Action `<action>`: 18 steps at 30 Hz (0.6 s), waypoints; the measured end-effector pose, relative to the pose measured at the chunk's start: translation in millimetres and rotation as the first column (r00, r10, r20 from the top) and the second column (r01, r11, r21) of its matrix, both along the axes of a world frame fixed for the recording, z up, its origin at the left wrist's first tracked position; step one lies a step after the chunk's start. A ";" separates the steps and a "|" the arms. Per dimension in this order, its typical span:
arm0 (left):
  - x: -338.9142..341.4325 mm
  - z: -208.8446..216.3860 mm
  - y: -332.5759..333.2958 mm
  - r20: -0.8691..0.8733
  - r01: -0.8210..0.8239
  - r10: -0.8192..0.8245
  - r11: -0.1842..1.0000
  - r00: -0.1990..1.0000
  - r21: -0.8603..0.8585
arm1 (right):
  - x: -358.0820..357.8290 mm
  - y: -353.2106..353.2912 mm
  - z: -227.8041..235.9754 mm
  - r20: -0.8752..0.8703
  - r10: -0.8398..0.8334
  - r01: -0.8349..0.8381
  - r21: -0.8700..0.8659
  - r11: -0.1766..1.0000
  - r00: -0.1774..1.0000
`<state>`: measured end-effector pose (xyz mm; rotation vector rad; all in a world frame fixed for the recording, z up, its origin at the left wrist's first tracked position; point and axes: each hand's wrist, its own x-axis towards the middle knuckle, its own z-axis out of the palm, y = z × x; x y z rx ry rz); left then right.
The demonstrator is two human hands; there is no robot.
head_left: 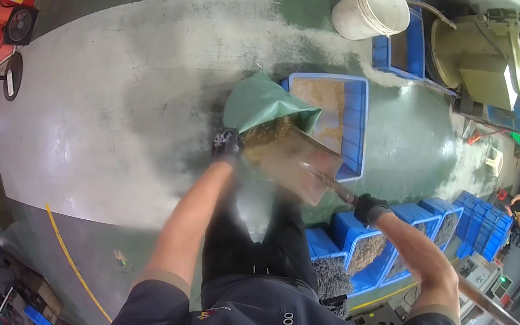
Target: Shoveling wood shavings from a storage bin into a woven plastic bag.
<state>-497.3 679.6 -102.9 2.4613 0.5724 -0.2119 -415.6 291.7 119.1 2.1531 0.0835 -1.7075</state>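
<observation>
My left hand (228,145), in a dark glove, is closed on the rim of a green sack (263,104). Brown loose material (269,133) shows inside the sack's open mouth. A shovel (317,176) has its metal blade tilted at that mouth, slightly blurred. Its shaft runs to the right through my right hand (370,210), also gloved and wrapped round it. Right behind the sack stands a blue bin (359,121), with a tan layer over its bottom. Part of the blade and the sack's near side are smeared by motion.
Several blue bins (388,244) with metal shavings stand to my right. At the far right are a white bucket (373,12) and a green machine (483,59). A black fan (20,26) stands at the far left. Yellow lines (72,262) mark the floor.
</observation>
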 end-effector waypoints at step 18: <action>-9.7 42.1 -2.1 -0.159 -0.079 0.055 0.986 0.986 -0.149 | -42.3 -222.0 -43.6 -0.482 -0.849 0.976 0.110 0.188 0.218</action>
